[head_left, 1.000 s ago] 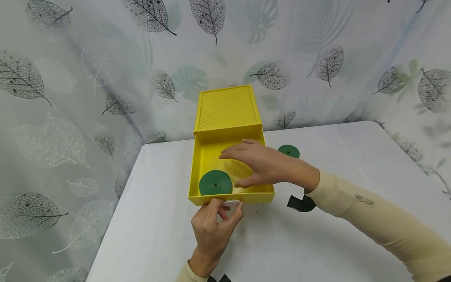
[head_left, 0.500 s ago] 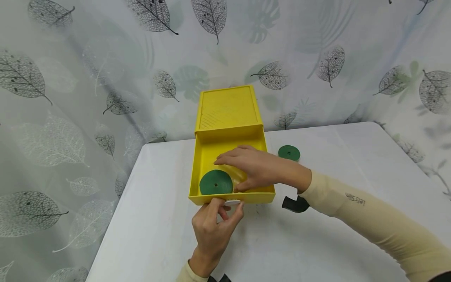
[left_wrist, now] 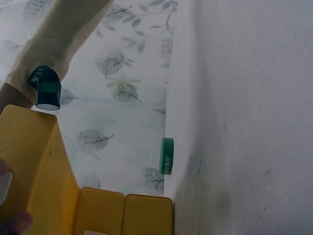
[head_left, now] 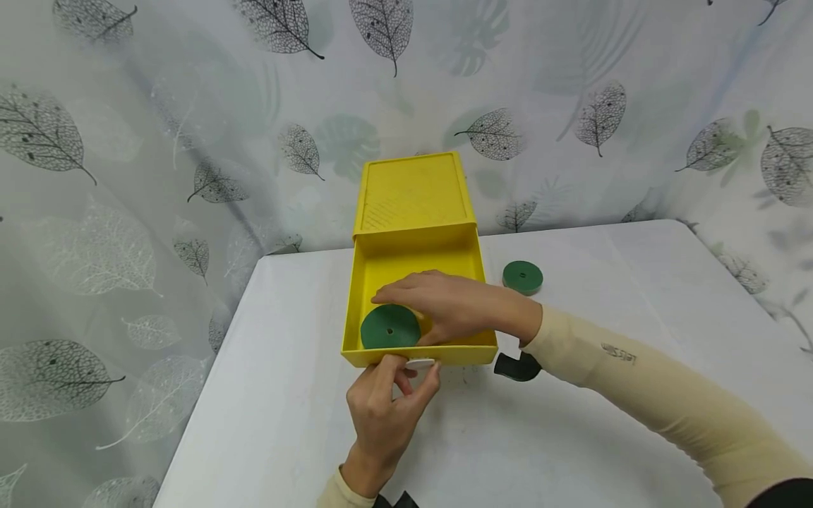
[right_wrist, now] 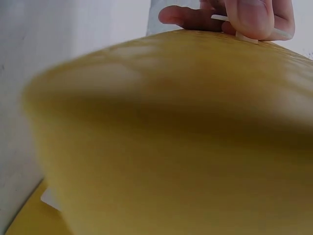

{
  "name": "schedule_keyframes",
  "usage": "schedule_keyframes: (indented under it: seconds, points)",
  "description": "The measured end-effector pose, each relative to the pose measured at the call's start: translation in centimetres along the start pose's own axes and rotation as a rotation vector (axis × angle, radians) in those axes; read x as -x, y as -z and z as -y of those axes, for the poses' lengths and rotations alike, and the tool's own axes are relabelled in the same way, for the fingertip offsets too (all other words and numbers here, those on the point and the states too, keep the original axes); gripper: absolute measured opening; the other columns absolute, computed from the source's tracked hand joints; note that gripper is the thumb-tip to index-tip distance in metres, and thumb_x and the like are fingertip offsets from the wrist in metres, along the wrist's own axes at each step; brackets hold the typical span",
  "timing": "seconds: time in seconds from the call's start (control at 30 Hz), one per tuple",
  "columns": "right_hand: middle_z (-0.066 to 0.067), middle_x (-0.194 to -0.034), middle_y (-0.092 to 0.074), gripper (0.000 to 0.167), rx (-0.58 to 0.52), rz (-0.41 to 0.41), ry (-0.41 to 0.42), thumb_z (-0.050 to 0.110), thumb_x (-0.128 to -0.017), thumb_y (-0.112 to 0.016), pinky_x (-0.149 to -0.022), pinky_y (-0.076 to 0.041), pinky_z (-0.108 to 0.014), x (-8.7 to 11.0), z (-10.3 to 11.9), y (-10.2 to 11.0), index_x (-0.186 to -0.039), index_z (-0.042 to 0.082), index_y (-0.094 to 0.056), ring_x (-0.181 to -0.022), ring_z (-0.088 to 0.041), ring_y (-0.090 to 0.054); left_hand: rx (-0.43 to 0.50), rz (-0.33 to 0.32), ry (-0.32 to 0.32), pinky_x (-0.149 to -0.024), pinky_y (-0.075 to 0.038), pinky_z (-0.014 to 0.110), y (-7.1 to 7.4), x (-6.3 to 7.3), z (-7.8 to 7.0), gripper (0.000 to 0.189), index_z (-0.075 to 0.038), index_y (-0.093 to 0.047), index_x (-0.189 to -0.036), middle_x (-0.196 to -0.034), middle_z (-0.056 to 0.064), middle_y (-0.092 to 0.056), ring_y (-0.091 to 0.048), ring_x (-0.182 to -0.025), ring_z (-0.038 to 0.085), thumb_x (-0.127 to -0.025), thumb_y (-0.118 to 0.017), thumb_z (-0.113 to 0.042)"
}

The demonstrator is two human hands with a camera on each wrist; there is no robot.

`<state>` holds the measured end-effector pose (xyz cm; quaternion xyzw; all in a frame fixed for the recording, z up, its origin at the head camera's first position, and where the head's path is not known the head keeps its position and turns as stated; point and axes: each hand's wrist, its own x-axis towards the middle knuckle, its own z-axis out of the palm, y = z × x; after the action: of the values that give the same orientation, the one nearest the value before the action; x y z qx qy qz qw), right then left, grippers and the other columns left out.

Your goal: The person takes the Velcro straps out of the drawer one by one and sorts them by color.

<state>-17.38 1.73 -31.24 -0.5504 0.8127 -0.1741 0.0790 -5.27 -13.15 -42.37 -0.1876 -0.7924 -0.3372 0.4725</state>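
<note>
A yellow drawer (head_left: 464,356) is pulled out from its yellow cabinet (head_left: 413,190) in the head view. My left hand (head_left: 387,416) pinches the white handle (head_left: 419,364) on the drawer's front. Inside the drawer's near left corner lies a flat green roll (head_left: 389,328) with a small centre hole. My right hand (head_left: 451,303) reaches in over it, fingers extended along its far edge and thumb low at its right side. In the right wrist view the blurred drawer wall hides the right fingers; left fingers (right_wrist: 249,19) show at the handle.
A second green roll (head_left: 523,276) lies on the white table (head_left: 571,423) right of the drawer. Two more yellow drawer fronts (left_wrist: 146,215) appear in the left wrist view. A leaf-print curtain (head_left: 540,63) hangs behind the table.
My right hand has moved left and toward me inside the drawer, closer over the green roll. The left hand and drawer have stayed in place.
</note>
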Motion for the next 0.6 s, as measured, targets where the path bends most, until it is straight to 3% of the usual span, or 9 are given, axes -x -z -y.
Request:
schedule_keyframes:
  seconds: [0.27, 0.6]
  points:
    - [-0.008, -0.149, -0.056, 0.078, 0.011, -0.001, 0.070, 0.023, -0.084, -0.090, -0.115, -0.036, -0.045, -0.44, -0.17, -0.35, -0.151, 0.008, -0.051, -0.138, -0.027, -0.050, 0.002, 0.003, -0.003, -0.050, -0.051, 0.026, 0.00, -0.03, 0.04, 0.034, -0.004, -0.066, -0.090, -0.063, -0.003, -0.059, -0.056, -0.052, 0.010, -0.092, -0.080, -0.035]
    - [-0.006, -0.145, -0.058, 0.076, -0.022, 0.007, 0.084, 0.023, -0.084, -0.090, -0.115, -0.037, -0.043, -0.68, -0.30, -0.60, -0.149, 0.007, -0.052, -0.136, -0.026, -0.051, -0.008, -0.011, -0.009, -0.049, -0.050, 0.024, -0.04, -0.07, 0.04, 0.034, -0.005, -0.065, -0.087, -0.062, -0.003, -0.059, -0.055, -0.050, 0.011, -0.092, -0.080, -0.035]
